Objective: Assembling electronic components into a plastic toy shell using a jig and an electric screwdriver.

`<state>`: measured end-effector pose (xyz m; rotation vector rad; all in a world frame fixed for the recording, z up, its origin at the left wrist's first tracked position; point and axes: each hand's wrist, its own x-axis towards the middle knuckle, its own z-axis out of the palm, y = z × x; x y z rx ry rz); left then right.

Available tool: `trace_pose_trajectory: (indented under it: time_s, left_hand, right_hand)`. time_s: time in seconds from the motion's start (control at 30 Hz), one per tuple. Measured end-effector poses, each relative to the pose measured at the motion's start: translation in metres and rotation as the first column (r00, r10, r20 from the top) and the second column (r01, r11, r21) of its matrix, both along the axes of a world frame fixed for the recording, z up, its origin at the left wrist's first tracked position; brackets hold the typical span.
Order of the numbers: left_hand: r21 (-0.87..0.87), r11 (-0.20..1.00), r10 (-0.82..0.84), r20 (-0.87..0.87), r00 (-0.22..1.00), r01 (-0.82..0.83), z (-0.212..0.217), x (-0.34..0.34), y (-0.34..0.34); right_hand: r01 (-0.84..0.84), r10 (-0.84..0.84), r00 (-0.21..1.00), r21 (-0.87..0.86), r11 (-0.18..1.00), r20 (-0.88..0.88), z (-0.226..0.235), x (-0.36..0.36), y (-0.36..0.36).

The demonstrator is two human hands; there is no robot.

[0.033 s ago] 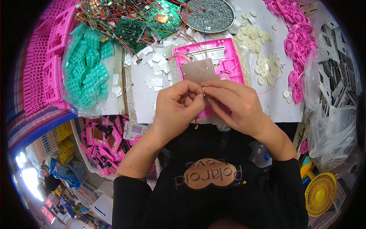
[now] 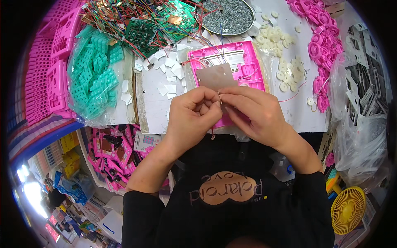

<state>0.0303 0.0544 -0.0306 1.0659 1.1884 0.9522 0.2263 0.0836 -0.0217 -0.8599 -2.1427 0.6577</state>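
Meeting over the near part of the pink casing (image 2: 259, 70), the two hands hold their fingertips almost together, with both forearms slanting in from the lower edge and the elbows spread. The left hand (image 2: 194, 118) is curled, its thumb and forefinger pinched on a thin copper-coloured strand (image 2: 220, 97), the other fingers folded into the palm. The right hand (image 2: 255, 113) arches in from the other side, its forefinger and middle finger stretched toward the same strand and its thumb below them; the fingers overlap here, so I cannot tell whether they grip it or only touch it. Just beyond the fingertips, a flat grey-brown plate (image 2: 215, 77) lies over the casing, which sits open on the white tabletop (image 2: 155, 111). A small connector (image 2: 213, 137) hangs below the left hand at the table's near edge.

As for writing, the black shirt (image 2: 165, 223) carries dark lettering across and around a tan rounded patch (image 2: 227, 194), upside down in this view, with a small yellow mark beside it. A pale printed panel (image 2: 147, 141) with a coloured grid lies among pink parts (image 2: 109, 153) in the crate at lower left; its print is too small to read.
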Motion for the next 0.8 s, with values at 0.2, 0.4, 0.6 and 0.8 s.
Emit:
trace_pose_trajectory:
  time_s: [0.2, 0.4, 0.6, 0.8]
  left_hand:
    - [-0.065, 0.998, 0.019, 0.062, 0.998, -0.015, 0.003, 0.002, 0.0]
    - [-0.019, 0.999, 0.05, 0.064, 0.997, -0.049, -0.002, 0.003, -0.002]
    - [0.104, 0.993, 0.058, -0.092, 0.994, -0.048, 0.003, 0.007, -0.004]
    - [0.373, 0.925, 0.073, -0.351, 0.933, 0.068, 0.004, 0.009, -0.005]
  right_hand:
    - [0.003, -0.003, 1.0, 0.001, 1.0, 0.011, -0.001, 0.0, 0.0]
    - [0.003, -0.003, 1.0, 0.0, 1.0, -0.015, 0.002, -0.002, -0.002]
    - [-0.011, -0.072, 0.976, -0.373, 0.928, -0.208, 0.003, -0.003, -0.002]
    - [0.021, -0.18, 0.961, -0.594, 0.804, -0.21, 0.007, -0.005, -0.002]
